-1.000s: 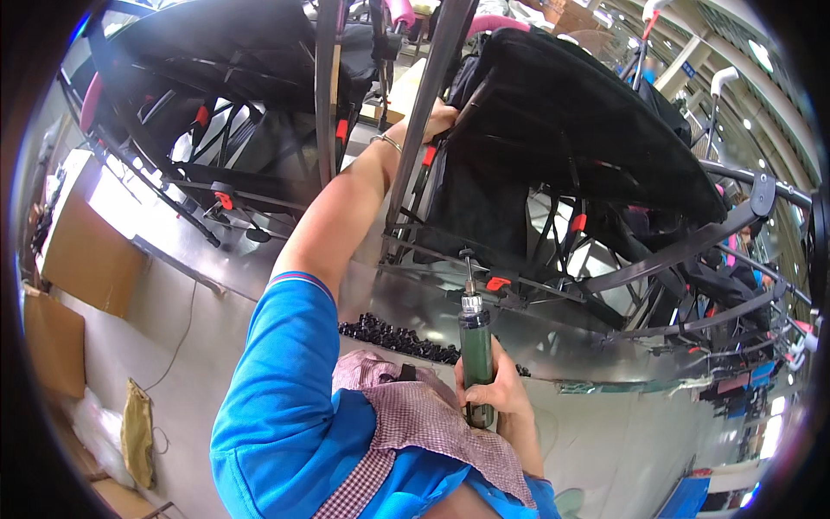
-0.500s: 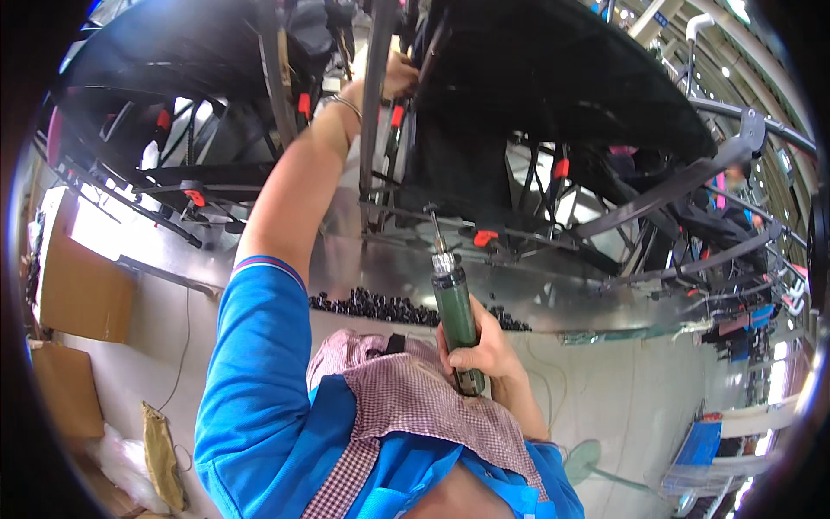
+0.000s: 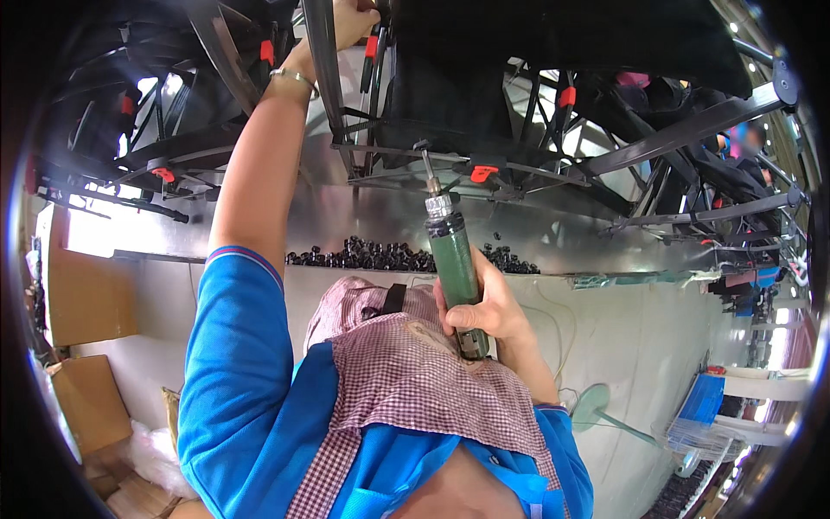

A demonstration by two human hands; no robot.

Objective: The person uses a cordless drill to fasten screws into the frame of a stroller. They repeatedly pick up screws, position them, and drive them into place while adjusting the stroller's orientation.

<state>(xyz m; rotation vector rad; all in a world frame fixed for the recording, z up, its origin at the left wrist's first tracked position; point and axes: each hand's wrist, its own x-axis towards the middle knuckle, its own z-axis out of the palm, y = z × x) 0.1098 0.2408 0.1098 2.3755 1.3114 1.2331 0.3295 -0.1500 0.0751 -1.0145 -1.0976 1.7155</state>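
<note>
A green electric screwdriver [image 3: 455, 268] with a silver collar is gripped in my right hand [image 3: 493, 303], its thin bit pointing up and away from me. The bit's tip is in front of a black tubular frame [image 3: 406, 151] hung with dark fabric; whether they touch I cannot tell. My left arm stretches far forward, and my left hand [image 3: 350, 24] is among the frame's tubes at the top edge, behind an upright bar [image 3: 322, 60]. Its fingers are bent together against the frame; what they pinch is hidden. Close by sits a red clip [image 3: 372, 45].
Many small black parts [image 3: 380, 255] lie along the near edge of the metal bench [image 3: 328, 216]. More black frames with red clips [image 3: 484, 173] stand left and right. Cardboard boxes [image 3: 91, 294] are at the left, a green round-based stand [image 3: 592, 402] at the lower right.
My left hand now appears higher and farther left, and the frames and bench have shifted upward in view. The screwdriver stays in my right hand, slightly higher in the picture.
</note>
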